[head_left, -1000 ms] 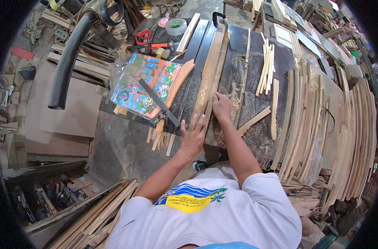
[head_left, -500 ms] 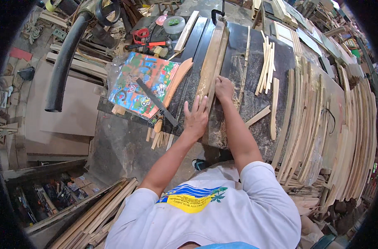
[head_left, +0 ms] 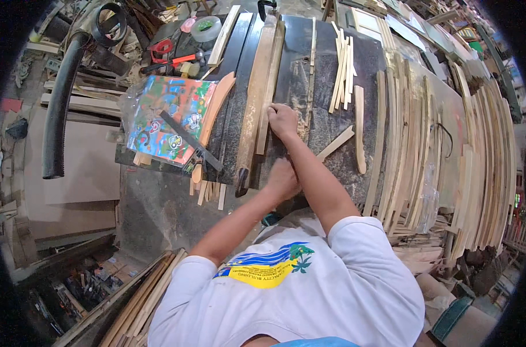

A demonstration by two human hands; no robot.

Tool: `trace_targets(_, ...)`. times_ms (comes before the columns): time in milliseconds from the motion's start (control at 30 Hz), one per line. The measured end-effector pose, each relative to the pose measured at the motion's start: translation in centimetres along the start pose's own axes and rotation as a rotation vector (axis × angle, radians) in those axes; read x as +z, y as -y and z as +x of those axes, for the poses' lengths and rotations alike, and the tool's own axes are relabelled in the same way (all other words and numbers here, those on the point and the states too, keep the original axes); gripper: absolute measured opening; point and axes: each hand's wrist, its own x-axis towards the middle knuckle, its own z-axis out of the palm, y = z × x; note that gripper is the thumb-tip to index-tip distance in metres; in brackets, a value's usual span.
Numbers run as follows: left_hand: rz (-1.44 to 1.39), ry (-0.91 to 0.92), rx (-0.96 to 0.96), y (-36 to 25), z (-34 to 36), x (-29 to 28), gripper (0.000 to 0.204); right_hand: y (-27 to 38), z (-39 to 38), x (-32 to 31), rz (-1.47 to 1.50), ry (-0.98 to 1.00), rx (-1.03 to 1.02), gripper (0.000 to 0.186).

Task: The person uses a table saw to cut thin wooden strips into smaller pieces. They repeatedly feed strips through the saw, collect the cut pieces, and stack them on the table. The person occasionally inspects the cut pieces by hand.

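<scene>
Head view: toward ten o'clock lies a cartoon-printed sheet [head_left: 179, 95]; at twelve, a wooden bar [head_left: 253, 98] with a thin strip [head_left: 263, 136] along its right. Your shirt [head_left: 309, 295] carries small lettering at six. Your left hand [head_left: 283, 178], blurred near centre, hides its grip; your right hand [head_left: 283, 120], curled fist-like at twelve, touches the strip.

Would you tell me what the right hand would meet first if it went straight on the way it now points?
The right hand would most likely meet the narrow wooden strip just ahead-left; they may be touching, as depth is unclear here.
</scene>
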Motion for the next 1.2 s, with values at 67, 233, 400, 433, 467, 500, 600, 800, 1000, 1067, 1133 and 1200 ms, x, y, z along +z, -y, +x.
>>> trace_targets(67, -0.799, -0.235, -0.253, -2.7, 1.7, 1.8, 0.016, 0.0, 0.1, -0.1, 0.003, -0.006, 0.009, 0.029)
trace_targets(233, -0.831, -0.274, -0.267, -0.8, 2.1, 7.3, 0.021, 0.9, 0.1, -0.2, 0.017, 0.024, 0.028, 0.029)
trace_targets(400, -0.531, -0.106, -0.356, -1.5, -7.9, 1.1, 0.037, -0.2, 0.3, 0.5, 0.035, 0.023, 0.002, 0.03)
trace_targets(433, -0.538, -0.032, -0.456, -1.6, -10.6, -0.6, 0.036, -0.4, 0.3, 0.8, 0.044, 0.015, -0.021, 0.03)
trace_targets(467, -0.542, 0.045, -0.548, -1.9, -13.1, -2.8, 0.035, -0.9, 0.5, 0.9, 0.039, 0.012, -0.008, 0.031)
trace_targets(500, -0.541, -0.022, -0.592, -2.1, -15.7, -4.1, 0.032, -1.3, 0.7, 1.0, 0.033, 0.008, 0.002, 0.031)
trace_targets(600, -0.54, -0.129, -0.697, -1.7, -21.2, -5.4, 0.034, -1.5, 0.8, 1.1, 0.012, 0.002, 0.001, 0.032)
trace_targets(800, -0.221, -0.191, -0.657, -2.2, -21.4, -6.8, 0.061, -2.1, 1.2, 1.4, -0.034, 0.006, -0.008, 0.034)
trace_targets(1000, -0.126, -0.143, -0.678, -2.7, -18.4, -5.5, 0.07, 0.2, 0.3, 0.3, -0.027, 0.044, 0.023, 0.033)
trace_targets(1067, -0.135, -0.136, -0.675, -2.6, -17.7, -5.5, 0.071, 0.8, 0.1, -0.2, -0.036, 0.019, 0.042, 0.032)
trace_targets(1133, -0.153, -0.13, -0.668, -2.1, -17.6, -5.3, 0.071, 0.1, 0.5, 0.3, -0.054, -0.036, 0.044, 0.03)
trace_targets(1200, -0.148, -0.147, -0.634, -1.8, -17.1, -5.3, 0.072, -0.4, 1.2, 0.8, -0.034, -0.047, 0.063, 0.031)
